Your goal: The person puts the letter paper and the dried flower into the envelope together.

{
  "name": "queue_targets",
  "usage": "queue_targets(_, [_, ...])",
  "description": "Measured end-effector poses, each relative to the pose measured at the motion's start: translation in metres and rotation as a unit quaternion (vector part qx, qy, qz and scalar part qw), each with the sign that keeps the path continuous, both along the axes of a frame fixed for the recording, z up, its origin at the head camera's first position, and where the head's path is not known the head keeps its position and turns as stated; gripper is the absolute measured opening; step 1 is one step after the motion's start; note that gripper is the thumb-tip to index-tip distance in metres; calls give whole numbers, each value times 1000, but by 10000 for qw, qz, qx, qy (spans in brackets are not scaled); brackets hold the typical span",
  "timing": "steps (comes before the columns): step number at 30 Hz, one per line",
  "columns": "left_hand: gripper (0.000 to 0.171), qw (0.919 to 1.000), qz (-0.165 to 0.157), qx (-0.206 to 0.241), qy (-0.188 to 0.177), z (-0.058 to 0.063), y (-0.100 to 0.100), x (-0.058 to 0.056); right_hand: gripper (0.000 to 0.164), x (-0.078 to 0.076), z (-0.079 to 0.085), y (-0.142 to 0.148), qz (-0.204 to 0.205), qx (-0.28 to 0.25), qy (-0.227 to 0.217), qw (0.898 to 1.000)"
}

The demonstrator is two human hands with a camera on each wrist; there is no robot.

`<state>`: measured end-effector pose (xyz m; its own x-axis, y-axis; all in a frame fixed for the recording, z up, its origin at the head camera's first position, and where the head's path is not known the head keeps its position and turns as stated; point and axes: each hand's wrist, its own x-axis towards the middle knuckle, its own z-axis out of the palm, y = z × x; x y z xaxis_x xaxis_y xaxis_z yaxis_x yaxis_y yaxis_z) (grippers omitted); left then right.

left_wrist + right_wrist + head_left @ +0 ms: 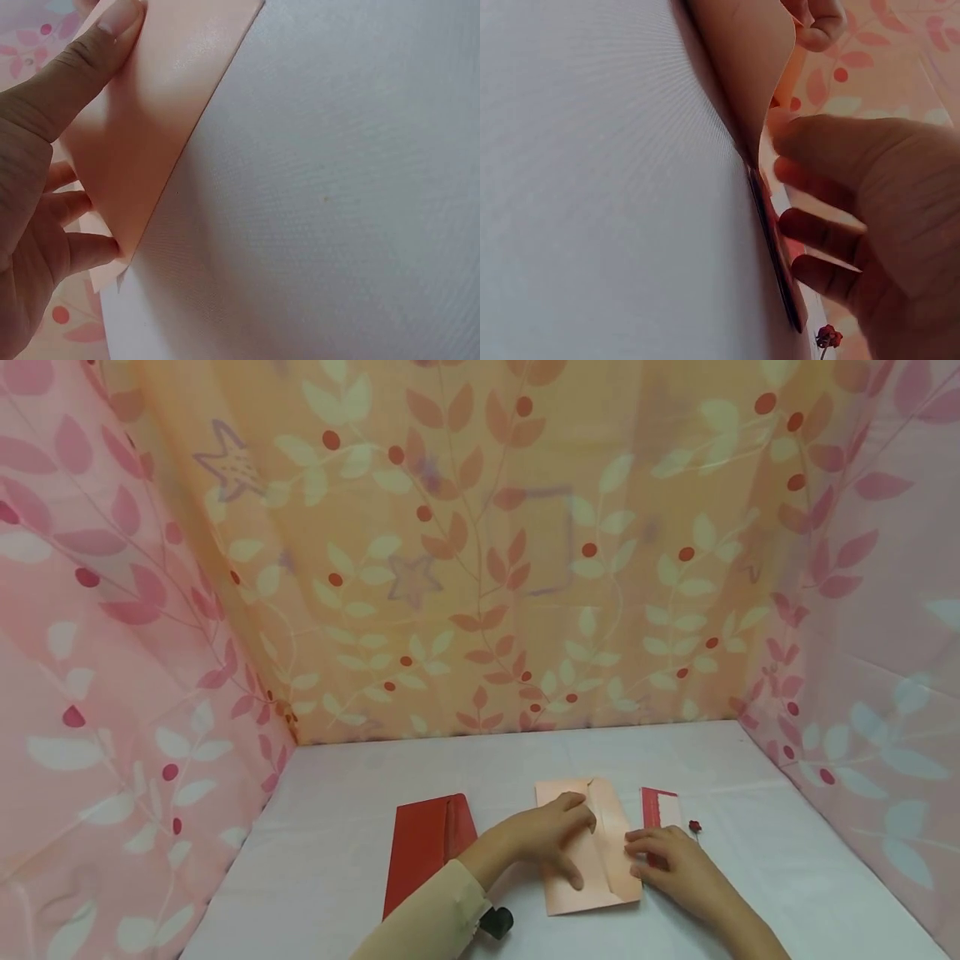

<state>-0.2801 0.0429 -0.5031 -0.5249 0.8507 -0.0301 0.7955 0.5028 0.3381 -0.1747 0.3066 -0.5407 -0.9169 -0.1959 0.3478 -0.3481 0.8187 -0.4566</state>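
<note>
A: Where does the peach envelope [597,860] lie for you?
B: On the white table [330,818], slightly right of its middle and well in from the back edge. Its flap [617,852] is the side toward your right.
A: And your left hand [558,835]?
B: It lies over the envelope's left part, fingers spread and gently bent, thumb well apart from them on the half nearer you. Thumb and fingertips touch the paper; they don't close round it.
A: Your right hand [678,864]?
B: You have its fingers loosely bent, the thumb and forefinger at the envelope's right edge. The right wrist view shows the paper curving up there, but I can't tell whether you pinch it.
A: What lies under those right fingers?
B: A red-and-white card [651,810], just beside the envelope, partly covered by your hand. A small red flower [695,826] lies just beyond it, toward the table's right edge.
A: And on your other side?
B: A red envelope [420,852] toward the table's left edge, partly behind your beige sleeve [427,910]. A black object [497,922] shows beside the cuff. A leaf-patterned curtain [480,543] hangs along the back edge.
</note>
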Motion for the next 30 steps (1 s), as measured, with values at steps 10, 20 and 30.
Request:
queue_targets(10, [74, 9999, 65, 96, -122, 4, -2, 3, 20, 7, 26, 9, -607, -554, -362, 9960])
queue_targets(20, [73, 9997, 49, 48, -249, 3, -3, 3, 36, 16, 33, 32, -1955, -148, -817, 9772])
queue_targets(30, [73, 9996, 98, 62, -238, 1, -3, 2, 67, 9, 17, 42, -1960, -8, -1466, 9696])
